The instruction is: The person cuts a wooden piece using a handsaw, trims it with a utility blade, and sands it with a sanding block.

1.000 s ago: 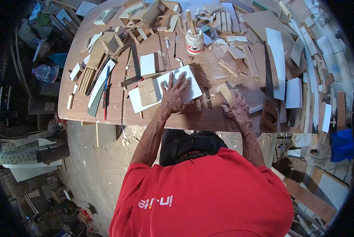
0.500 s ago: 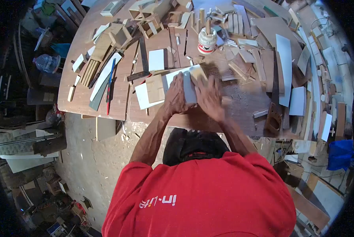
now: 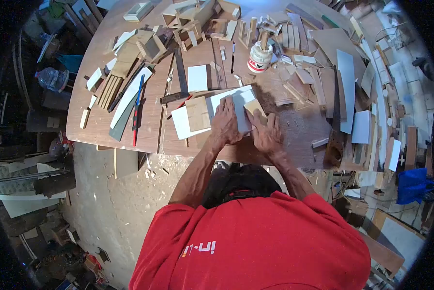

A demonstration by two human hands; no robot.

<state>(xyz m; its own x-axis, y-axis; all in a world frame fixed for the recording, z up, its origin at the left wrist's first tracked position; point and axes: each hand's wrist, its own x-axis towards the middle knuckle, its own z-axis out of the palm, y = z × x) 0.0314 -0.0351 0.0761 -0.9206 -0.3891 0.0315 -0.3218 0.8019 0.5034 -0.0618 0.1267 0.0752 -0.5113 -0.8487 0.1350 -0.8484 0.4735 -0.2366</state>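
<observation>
A white board lies aslant near the table's front edge, with a flat wooden piece across its left part. My left hand presses on the board's middle, its fingers pointing away and close together. Just right of it, my right hand is closed around a small wooden block at the board's right end. Behind the board are a smaller white piece and a dark try square. The undersides of both hands are hidden.
A white glue jar with sticks in it stands farther back. Wooden box parts and offcuts cover the back. A red and blue tool lies at left, a handsaw at right.
My right hand has come left from the bare tabletop with the wooden block, onto the board's right end. My left hand stays on the board. The view has shifted slightly.
</observation>
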